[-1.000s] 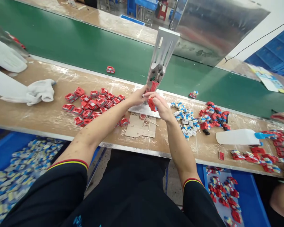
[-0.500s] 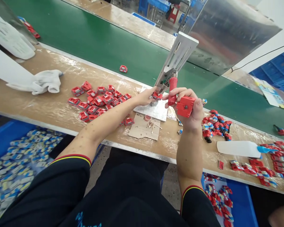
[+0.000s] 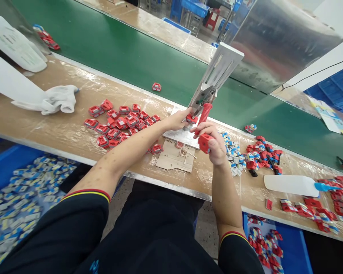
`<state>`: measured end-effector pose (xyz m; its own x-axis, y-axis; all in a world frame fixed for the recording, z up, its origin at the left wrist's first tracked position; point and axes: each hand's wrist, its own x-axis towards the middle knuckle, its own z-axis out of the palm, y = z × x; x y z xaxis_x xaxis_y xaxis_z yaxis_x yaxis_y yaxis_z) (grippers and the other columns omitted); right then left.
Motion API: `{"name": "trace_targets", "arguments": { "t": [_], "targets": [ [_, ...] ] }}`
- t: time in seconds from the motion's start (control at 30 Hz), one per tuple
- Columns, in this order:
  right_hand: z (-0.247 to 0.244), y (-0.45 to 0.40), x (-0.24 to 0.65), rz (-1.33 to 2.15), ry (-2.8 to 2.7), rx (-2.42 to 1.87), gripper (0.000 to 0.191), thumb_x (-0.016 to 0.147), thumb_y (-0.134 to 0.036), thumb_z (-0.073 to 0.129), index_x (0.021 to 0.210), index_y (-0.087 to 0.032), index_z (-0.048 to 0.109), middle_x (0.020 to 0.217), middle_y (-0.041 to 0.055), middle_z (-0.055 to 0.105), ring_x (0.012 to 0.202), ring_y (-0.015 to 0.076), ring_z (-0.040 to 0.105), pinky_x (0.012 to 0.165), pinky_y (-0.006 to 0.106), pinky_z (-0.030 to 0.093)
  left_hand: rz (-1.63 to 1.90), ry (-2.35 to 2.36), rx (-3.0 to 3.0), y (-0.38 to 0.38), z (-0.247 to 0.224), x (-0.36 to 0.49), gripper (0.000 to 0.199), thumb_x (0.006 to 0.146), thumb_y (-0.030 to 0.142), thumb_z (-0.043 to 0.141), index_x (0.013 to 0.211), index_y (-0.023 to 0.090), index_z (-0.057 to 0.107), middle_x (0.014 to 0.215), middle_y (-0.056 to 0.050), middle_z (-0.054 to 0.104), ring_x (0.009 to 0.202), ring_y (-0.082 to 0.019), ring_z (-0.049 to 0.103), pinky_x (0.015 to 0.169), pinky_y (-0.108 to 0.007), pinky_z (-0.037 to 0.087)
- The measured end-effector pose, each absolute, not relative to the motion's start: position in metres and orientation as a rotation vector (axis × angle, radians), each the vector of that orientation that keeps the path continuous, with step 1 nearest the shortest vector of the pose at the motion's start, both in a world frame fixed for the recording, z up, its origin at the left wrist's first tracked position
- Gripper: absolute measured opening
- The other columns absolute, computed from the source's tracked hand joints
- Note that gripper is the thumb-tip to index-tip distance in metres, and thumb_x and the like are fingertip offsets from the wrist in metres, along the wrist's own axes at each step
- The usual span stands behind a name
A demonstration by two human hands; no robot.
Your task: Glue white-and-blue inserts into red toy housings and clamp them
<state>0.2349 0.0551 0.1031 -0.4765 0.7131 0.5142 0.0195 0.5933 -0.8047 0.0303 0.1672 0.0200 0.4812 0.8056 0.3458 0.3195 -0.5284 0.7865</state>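
Note:
My left hand (image 3: 179,120) is closed on a small red toy car part (image 3: 191,119), holding it on the metal base plate (image 3: 177,134) beneath a toggle clamp press (image 3: 207,95). My right hand (image 3: 215,141) is closed around a square red plastic block (image 3: 205,143) in the palm. Its fingertips also rest on the lower end of the press's red handle (image 3: 205,114), which slants down toward me. The tip of the press, close over the car part, is partly hidden by my left fingers.
Red car parts (image 3: 121,122) lie piled on the left. White-and-blue pieces (image 3: 236,154), red assemblies (image 3: 263,152) and a white bottle (image 3: 291,185) are on the right. Behind runs a green conveyor belt (image 3: 117,57). A torn cardboard piece (image 3: 171,160) lies in front; blue bins flank me.
My right hand has moved left and down with the red block, and the press handle now slants more toward me. The left hand stays at the car part.

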Motion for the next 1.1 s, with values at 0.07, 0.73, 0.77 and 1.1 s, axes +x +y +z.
{"name": "trace_targets", "arguments": {
  "t": [0.07,0.73,0.77,1.1],
  "targets": [
    [0.094,0.057,0.236,0.834,-2.008,-0.616,0.046,0.103,-0.07,0.047,0.098,-0.028,0.065,0.115,0.008,0.066,0.109,0.0283,0.071,0.1,0.053,0.059,0.96,0.921,2.08,0.169,0.017,0.03,0.046,0.08,0.014,0.064,0.125,0.02,0.059,0.109,-0.008,0.076,0.104,-0.027,0.073,0.096,-0.041,0.055],
    [0.063,-0.054,0.251,0.411,-1.831,-0.751,0.032,0.11,-0.056,0.043,0.126,-0.032,0.057,0.106,0.0093,0.071,0.099,0.0314,0.073,0.083,0.051,0.062,1.57,1.013,1.369,-0.04,0.052,0.02,0.034,0.099,0.042,0.066,0.131,0.035,0.063,0.132,-0.01,0.07,0.127,-0.031,0.068,0.107,-0.051,0.06],
    [0.059,-0.07,0.245,0.372,-1.916,-0.742,0.032,0.107,-0.055,0.052,0.129,-0.033,0.059,0.103,0.0089,0.073,0.096,0.0322,0.073,0.081,0.052,0.062,1.498,0.878,1.257,-0.072,0.045,0.027,0.037,0.099,0.05,0.067,0.134,0.039,0.064,0.133,-0.01,0.07,0.123,-0.031,0.071,0.1,-0.051,0.064],
    [0.032,-0.031,0.26,0.372,-2.038,-1.116,0.047,0.104,-0.053,0.065,0.142,-0.027,0.059,0.12,0.0133,0.074,0.108,0.0325,0.07,0.091,0.051,0.062,1.348,0.838,0.573,-0.088,0.022,0.016,0.041,0.085,0.064,0.086,0.109,0.04,0.064,0.1,0.0,0.077,0.066,-0.016,0.065,0.052,-0.028,0.049]
  ]
}}
